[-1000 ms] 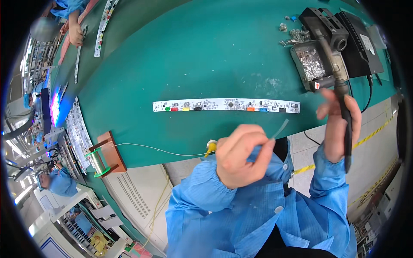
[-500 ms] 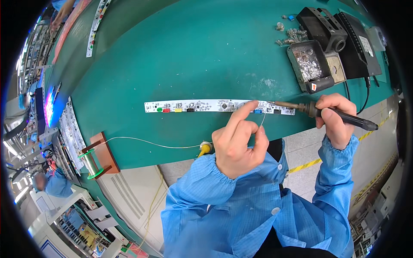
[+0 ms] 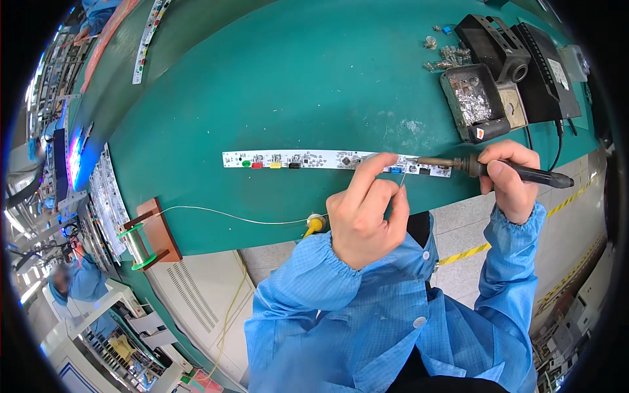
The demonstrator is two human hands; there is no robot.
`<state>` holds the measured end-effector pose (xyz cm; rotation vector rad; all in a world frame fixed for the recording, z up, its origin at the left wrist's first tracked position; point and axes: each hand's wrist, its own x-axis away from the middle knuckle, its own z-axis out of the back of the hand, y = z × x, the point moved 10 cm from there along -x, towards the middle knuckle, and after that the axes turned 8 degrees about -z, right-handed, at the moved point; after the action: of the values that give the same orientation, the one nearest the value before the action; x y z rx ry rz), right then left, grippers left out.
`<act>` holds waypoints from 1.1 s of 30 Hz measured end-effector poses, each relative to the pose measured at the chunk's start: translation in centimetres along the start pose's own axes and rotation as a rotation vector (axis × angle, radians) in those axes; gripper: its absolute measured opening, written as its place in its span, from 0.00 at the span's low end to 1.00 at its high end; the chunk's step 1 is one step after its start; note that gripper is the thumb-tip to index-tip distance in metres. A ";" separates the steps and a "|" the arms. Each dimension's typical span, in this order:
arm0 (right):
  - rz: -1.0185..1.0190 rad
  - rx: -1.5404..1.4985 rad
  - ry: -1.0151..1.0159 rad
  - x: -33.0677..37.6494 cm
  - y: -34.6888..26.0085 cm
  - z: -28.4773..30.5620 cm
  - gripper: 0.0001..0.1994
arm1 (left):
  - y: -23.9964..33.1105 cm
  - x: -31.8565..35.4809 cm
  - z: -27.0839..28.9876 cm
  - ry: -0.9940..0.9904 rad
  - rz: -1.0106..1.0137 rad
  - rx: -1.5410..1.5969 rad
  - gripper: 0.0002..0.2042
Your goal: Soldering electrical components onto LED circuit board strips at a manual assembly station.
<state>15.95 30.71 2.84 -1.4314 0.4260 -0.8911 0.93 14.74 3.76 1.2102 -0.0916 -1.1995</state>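
Observation:
A long white circuit board (image 3: pixel 323 158) lies across the green mat, with green, red, yellow, black and blue parts along its lower edge. My right hand (image 3: pixel 512 178) grips a soldering iron (image 3: pixel 532 175) by its black handle; the tip rests at or just over the board's right part. With thumb and fingers pinched, my left hand (image 3: pixel 368 219) holds thin solder wire (image 3: pixel 402 180) whose end reaches up to the board beside the blue part. Its index finger is stretched onto the board near the iron tip. The wire trails left to a solder spool (image 3: pixel 136 246) on a brown stand.
At the right back stand a metal tin of solder scrap (image 3: pixel 473 98), a black iron holder (image 3: pixel 496 47) and a black box unit (image 3: pixel 547 69) with a cable. More boards (image 3: pixel 109 200) lie at the left edge, another board (image 3: pixel 147 46) at the far left. A yellow plug (image 3: pixel 315 224) sits at the near edge.
The view has shifted slightly. Both hands stay almost in place, with the iron tip and solder wire still at the same part of the board.

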 end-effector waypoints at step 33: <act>0.515 0.531 0.446 6.2 -0.2 -2.1 0.17 | -4.4 -0.6 16.4 0.072 0.010 -0.668 0.12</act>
<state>18.25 24.73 4.36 -0.5856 0.7831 -0.8105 -12.36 4.91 7.77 0.6595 0.3351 -1.0532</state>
